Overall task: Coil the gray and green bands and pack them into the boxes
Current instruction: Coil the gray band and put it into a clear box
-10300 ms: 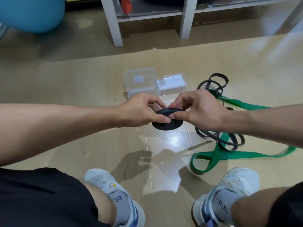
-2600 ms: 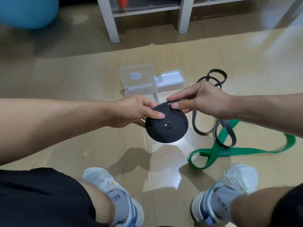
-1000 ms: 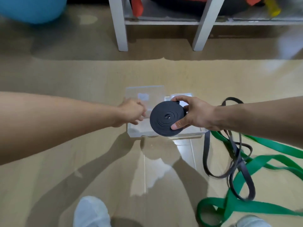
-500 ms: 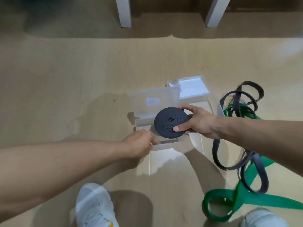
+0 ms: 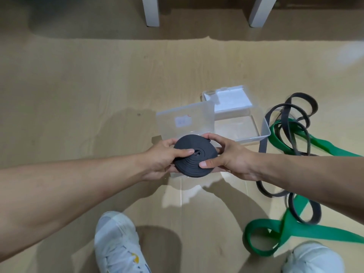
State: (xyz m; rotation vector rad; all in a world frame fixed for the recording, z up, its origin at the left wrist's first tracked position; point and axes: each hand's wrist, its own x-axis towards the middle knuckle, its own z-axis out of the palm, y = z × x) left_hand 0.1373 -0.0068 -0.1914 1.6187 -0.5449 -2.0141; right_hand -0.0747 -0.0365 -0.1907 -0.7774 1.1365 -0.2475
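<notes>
Gray coiled band (image 5: 196, 156), one, gripped by both hands, left (image 5: 163, 157) and right (image 5: 229, 156), over two clear boxes (image 5: 264, 127).

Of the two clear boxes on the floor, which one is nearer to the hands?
The left clear box, whose raised lid carries a small label. The coiled gray band, held by both hands, is directly over it; the right clear box lies apart, beside the loose bands.

Place: a home room or small exercise space; which of the two cannot be told.
Floor (image 5: 78, 79): pale wood-look boards, glossy.
Furniture: two white furniture legs (image 5: 150, 10) at the far edge.
Gear: a loose green band (image 5: 295, 229) and a gray band (image 5: 285, 119) on the floor.
Person: white sneakers (image 5: 118, 245).
</notes>
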